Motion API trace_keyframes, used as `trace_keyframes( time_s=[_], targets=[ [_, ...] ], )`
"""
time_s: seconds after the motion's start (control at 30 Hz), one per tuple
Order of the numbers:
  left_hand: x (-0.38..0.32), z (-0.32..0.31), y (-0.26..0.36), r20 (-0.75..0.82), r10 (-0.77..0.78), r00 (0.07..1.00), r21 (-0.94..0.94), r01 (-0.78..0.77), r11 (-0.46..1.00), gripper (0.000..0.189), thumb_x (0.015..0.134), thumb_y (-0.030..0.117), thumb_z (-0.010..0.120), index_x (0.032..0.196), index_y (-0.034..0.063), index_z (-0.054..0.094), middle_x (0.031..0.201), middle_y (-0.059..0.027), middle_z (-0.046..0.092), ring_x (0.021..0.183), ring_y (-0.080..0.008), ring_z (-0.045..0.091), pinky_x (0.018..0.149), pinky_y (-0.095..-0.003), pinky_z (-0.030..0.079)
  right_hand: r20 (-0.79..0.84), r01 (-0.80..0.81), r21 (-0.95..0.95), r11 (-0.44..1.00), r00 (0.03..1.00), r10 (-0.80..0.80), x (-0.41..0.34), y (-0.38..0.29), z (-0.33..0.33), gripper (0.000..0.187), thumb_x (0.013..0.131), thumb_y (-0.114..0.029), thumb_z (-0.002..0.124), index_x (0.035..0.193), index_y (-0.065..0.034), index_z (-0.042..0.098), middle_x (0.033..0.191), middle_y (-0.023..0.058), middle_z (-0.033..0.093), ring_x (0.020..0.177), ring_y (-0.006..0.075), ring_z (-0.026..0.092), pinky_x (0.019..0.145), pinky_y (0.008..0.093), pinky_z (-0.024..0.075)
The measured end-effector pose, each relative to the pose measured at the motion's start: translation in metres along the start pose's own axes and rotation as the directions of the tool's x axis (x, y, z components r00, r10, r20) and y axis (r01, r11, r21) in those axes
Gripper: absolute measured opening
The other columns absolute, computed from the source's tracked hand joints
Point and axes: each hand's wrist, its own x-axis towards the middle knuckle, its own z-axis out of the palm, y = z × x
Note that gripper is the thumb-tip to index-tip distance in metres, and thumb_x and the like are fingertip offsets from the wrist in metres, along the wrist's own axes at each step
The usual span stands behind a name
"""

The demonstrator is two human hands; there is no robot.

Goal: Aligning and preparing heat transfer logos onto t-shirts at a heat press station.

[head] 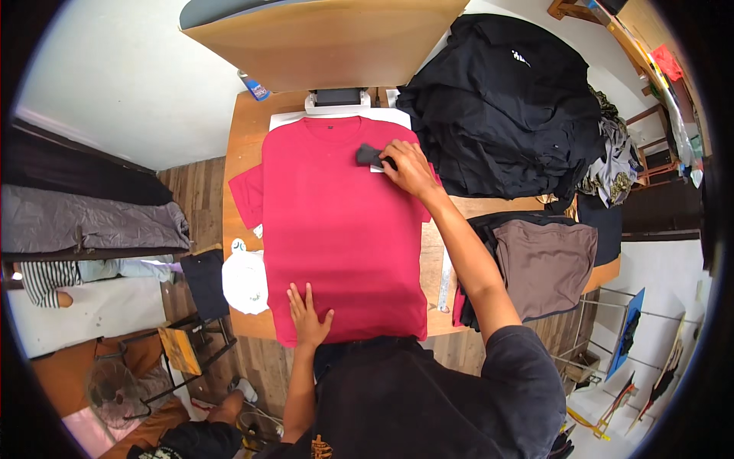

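Note:
A red T-shirt [344,218] lies spread on the heat press bed, its collar away from me and its hem near my waist. My right hand [406,166] grips a dark, bunched cloth [368,155] over the upper right of the chest. A small white piece [377,169] shows just under that hand; what it is I cannot tell. My left hand [308,321] rests flat on the shirt near its hem, fingers apart, holding nothing. Beyond the collar, the press's raised upper plate [332,46] stands tilted up.
A heap of black garments [504,115] is at the back right, with folded brown cloth [545,264] nearer. A steel ruler [444,281] lies right of the shirt. A white bundle [246,281] and blue spray can [254,86] are left. Other people are partly visible at the left and lower left.

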Motion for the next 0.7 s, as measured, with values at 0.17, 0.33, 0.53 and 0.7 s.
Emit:
trace_keyframes(
  time_s=[0.17, 0.33, 0.53, 0.7],
  targets=[
    [0.001, 0.004, -0.001, -0.016, 0.001, 1.000, -0.016, -0.002, 1.000, 0.109, 0.086, 0.035, 0.081, 0.170, 0.0131, 0.014, 0.174, -0.0281, -0.003, 0.159, -0.0521, 0.001, 0.125, -0.0625, 0.019, -0.123, -0.232, 0.246, 0.941, 0.956, 0.268, -0.004, -0.022, 0.023, 0.025, 0.082, -0.011, 0.078, 0.097, -0.0003, 0.062, 0.098, 0.0189, 0.061, 0.090, 0.0437, 0.066, 0.078, 0.0522, 0.0550],
    [-0.002, 0.005, -0.003, 0.000, 0.009, 1.000, -0.009, -0.009, 1.000, 0.109, 0.087, 0.035, 0.081, 0.170, 0.0129, 0.014, 0.173, -0.0284, -0.003, 0.159, -0.0524, 0.002, 0.124, -0.0629, 0.019, -0.265, -0.294, 0.239, 0.925, 0.897, 0.354, -0.005, -0.026, 0.052, 0.022, 0.081, -0.011, 0.079, 0.093, -0.0014, 0.062, 0.092, 0.0184, 0.059, 0.081, 0.0403, 0.066, 0.070, 0.0486, 0.0561],
    [-0.007, 0.008, -0.001, -0.008, 0.038, 0.999, -0.011, -0.038, 0.999, 0.108, 0.087, 0.035, 0.081, 0.170, 0.0134, 0.015, 0.173, -0.0285, -0.002, 0.159, -0.0519, 0.002, 0.124, -0.0635, 0.019, -0.234, -0.353, 0.189, 0.916, 0.890, 0.391, -0.009, -0.023, 0.069, 0.021, 0.082, -0.012, 0.079, 0.092, -0.0023, 0.063, 0.093, 0.0189, 0.059, 0.083, 0.0423, 0.065, 0.072, 0.0503, 0.0556],
    [-0.001, 0.005, 0.006, 0.000, 0.011, 1.000, -0.019, -0.011, 1.000, 0.107, 0.087, 0.036, 0.080, 0.170, 0.0136, 0.015, 0.174, -0.0282, -0.003, 0.159, -0.0522, 0.002, 0.124, -0.0637, 0.020, -0.246, -0.342, 0.204, 0.917, 0.889, 0.386, -0.009, -0.023, 0.061, 0.021, 0.081, -0.011, 0.079, 0.090, -0.0015, 0.063, 0.091, 0.0184, 0.059, 0.081, 0.0405, 0.065, 0.070, 0.0488, 0.0549]
  ],
)
